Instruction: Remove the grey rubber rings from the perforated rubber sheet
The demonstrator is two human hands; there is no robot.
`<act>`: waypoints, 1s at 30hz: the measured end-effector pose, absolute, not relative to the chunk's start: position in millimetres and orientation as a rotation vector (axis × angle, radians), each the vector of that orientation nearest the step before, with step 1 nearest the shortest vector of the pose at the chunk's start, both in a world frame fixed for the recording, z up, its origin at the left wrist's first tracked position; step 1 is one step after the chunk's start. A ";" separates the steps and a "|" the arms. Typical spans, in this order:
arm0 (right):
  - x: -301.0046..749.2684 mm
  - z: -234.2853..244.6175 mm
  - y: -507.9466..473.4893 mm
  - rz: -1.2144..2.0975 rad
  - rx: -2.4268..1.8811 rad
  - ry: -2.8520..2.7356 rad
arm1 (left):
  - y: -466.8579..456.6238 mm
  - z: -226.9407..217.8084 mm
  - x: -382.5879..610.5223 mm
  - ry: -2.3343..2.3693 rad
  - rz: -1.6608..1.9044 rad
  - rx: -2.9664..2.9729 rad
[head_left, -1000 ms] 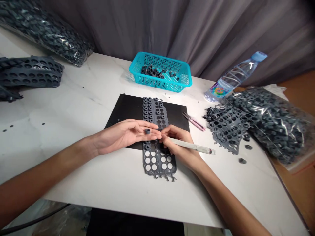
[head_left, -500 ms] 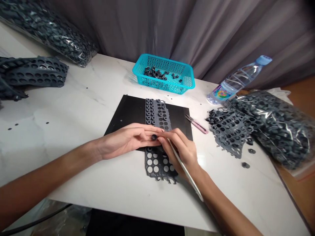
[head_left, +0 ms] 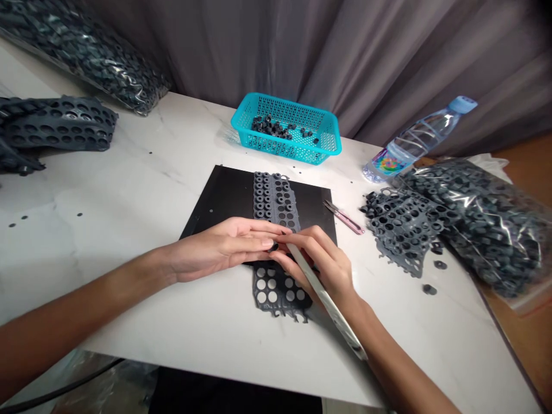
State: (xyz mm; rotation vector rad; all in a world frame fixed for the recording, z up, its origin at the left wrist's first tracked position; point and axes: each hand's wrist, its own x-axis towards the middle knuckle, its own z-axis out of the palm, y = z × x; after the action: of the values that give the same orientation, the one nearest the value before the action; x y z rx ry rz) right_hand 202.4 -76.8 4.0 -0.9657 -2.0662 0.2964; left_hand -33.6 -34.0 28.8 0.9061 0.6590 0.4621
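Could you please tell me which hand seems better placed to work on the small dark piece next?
Probably the right hand: it grips the long pale tool close to the small dark piece, while the left hand holds that piece and seems suited to steadying it.

Small-parts workplace, indoor, workshop-like — whether in a home or a factory, indeterminable. Evidence: glossy white marble-veined table (head_left: 207,328); pleated grey fabric curtain (head_left: 241,46) behind; bulging clear plastic bags (head_left: 487,224) of dark grey moulded pieces (head_left: 90,63); dark grey perforated moulded sheets (head_left: 275,201); turquoise plastic mesh basket (head_left: 284,149) of loose pieces; pink-handled metal snips (head_left: 348,222).
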 end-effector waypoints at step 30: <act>199.0 5.4 -77.7 0.300 -0.920 -2.004 | -35.5 20.9 -27.0 0.583 0.500 0.786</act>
State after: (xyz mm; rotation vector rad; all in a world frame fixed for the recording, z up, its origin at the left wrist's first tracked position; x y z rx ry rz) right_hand 199.0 -77.7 5.4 -0.9196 -2.0043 0.2999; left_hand -27.0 -35.5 20.9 0.7861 0.5834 0.5005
